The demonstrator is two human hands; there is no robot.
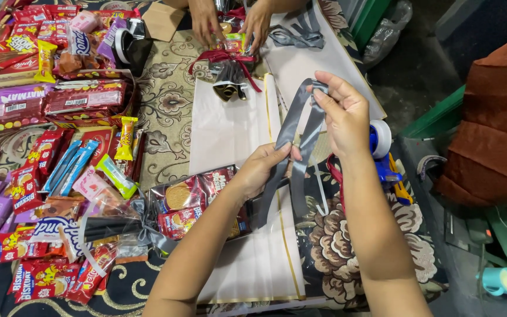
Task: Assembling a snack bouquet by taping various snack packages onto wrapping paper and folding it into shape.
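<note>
Above the white sheets (230,126) at the centre of the patterned cloth (165,105), I see both hands working one grey ribbon (291,132): a flat, satiny band, folded into a long loop with two tails hanging down. The right hand (344,114) is raised, wrist bent, its fingertips pinching the top fold of the loop. The left hand (262,167) sits lower, forearm running up from the bottom edge, thumb and fingers pressed together on the ribbon's middle where the strands cross.

Just below the left hand lies a clear, crinkled snack bundle (198,202) of round biscuits and red packets, tied with a grey bow (145,226). Glossy snack packets (42,147) in red, purple, yellow and blue crowd the cloth to the left. A blue tape dispenser (382,149) with a white roll lies just beside the right wrist.

At the top, another person's hands (230,23) rest on a bundle tied with a dark red ribbon (224,58).
</note>
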